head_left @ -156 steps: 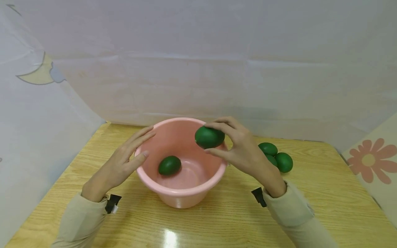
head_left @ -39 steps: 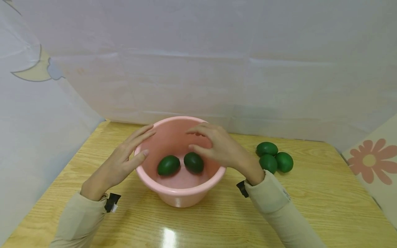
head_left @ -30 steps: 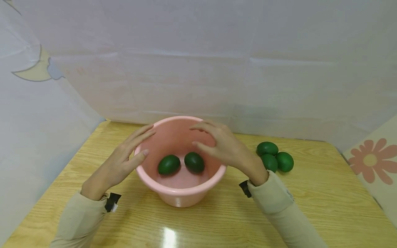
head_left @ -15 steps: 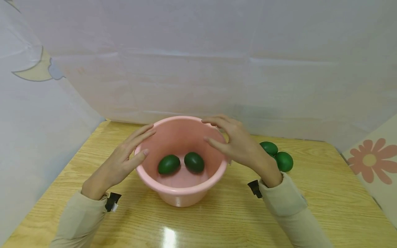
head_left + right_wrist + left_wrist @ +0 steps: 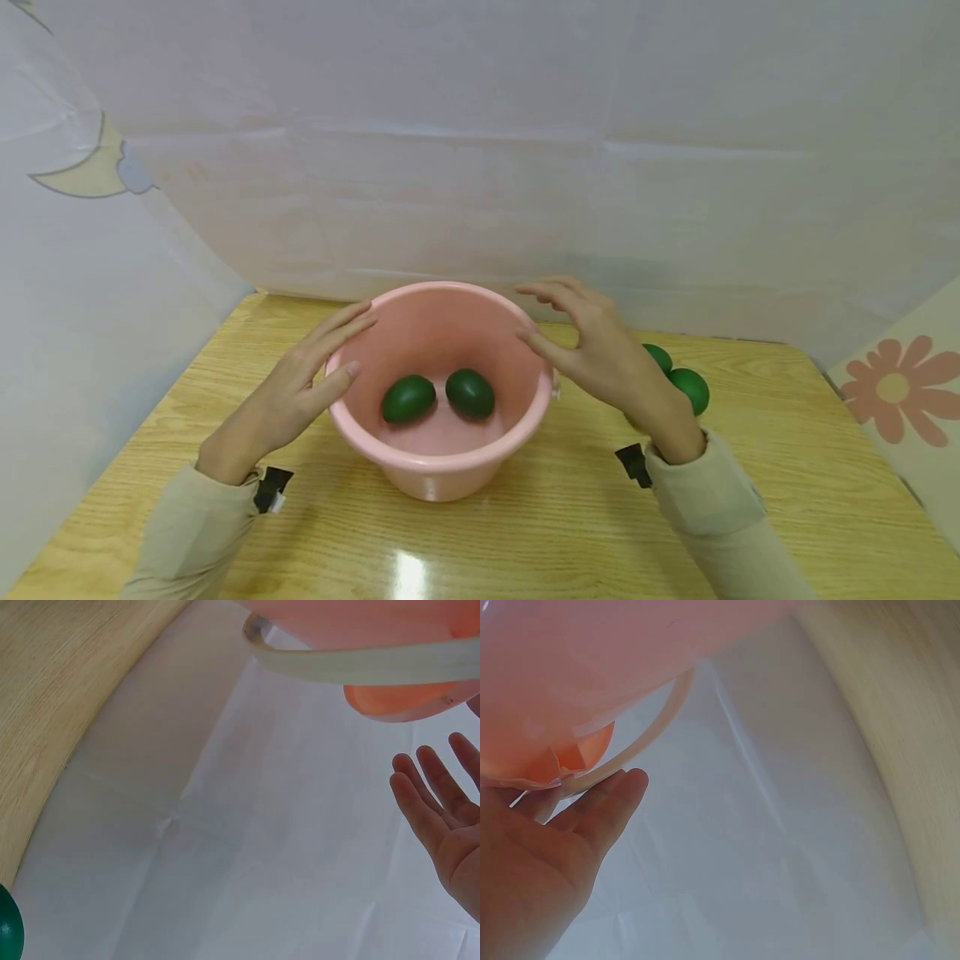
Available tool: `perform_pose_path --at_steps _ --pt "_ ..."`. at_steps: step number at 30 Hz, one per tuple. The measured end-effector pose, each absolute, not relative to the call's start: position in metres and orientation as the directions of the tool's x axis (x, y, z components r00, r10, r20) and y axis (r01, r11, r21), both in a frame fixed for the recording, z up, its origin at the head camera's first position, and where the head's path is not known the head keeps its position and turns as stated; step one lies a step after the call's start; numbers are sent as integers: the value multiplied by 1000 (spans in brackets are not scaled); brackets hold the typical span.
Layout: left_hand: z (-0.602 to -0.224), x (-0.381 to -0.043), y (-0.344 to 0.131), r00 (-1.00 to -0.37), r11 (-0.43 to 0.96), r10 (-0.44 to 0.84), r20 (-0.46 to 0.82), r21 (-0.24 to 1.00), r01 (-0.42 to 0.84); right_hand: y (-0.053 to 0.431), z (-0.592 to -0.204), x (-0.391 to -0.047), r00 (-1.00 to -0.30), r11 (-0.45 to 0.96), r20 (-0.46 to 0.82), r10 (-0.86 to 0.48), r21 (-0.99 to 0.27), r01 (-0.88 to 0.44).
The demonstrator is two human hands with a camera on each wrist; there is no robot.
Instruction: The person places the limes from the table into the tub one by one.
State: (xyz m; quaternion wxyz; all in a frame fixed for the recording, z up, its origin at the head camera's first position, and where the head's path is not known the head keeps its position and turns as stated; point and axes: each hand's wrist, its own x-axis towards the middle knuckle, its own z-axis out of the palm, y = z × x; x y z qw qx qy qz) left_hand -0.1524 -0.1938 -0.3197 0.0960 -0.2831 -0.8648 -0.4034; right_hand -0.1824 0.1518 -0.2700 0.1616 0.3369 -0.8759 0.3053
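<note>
A pink plastic bucket stands on the wooden table in the head view. Two dark green egg-shaped fruits, a left one and a right one, lie on its bottom, slightly apart. My left hand rests against the bucket's left rim, fingers nearly straight and thumb over the inside. In the left wrist view its fingertips touch the bucket's pale handle. My right hand hovers beside the right rim with fingers spread and nothing in them. The right wrist view shows that palm apart from the bucket.
More green fruits sit on the table at the right, partly hidden behind my right forearm. A pale sheet hangs behind the table and along its sides.
Earlier my right hand held a green fruit over the bucket; that fruit now lies inside. The right hand has since moved right, out past the rim. The left hand has stayed put.
</note>
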Motion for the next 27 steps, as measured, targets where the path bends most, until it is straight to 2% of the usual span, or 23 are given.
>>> perform_pose_path --at_steps 27 --pt "-320 -152 -194 -820 517 414 394 640 568 189 -282 -179 -745 653 528 -407 -403 -642"
